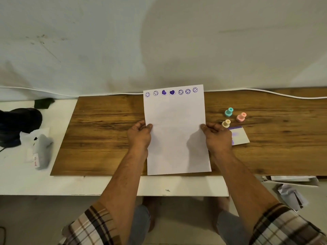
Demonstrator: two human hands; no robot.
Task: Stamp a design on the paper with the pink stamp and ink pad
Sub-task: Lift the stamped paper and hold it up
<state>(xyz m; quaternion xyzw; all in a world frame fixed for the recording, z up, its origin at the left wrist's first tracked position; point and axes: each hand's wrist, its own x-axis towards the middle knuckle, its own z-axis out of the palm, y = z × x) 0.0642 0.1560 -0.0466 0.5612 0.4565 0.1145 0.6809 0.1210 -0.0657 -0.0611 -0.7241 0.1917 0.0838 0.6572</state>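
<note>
A: White paper sheet (177, 131) flat on the brown wooden tabletop (106, 135), reaching from near edge to far edge. Gripped at mid-height on both sides: left hand (139, 135) pinched on the left margin, right hand (216, 137) pinched on the right, thumbs on top.

B: And the stamping?

A: Purple row (171, 92) of smileys and hearts printed along the far margin; rest blank. Probably squaring up for the next print.

B: Tools?

A: Untouched. Small pink knob-handled stamp (241, 117) upright toward the right end, beside teal stamp (229, 112) and cream stamp (226, 123). White ink pad (239, 137) with purple stains just behind the right hand. Left: pick up, ink, press.
</note>
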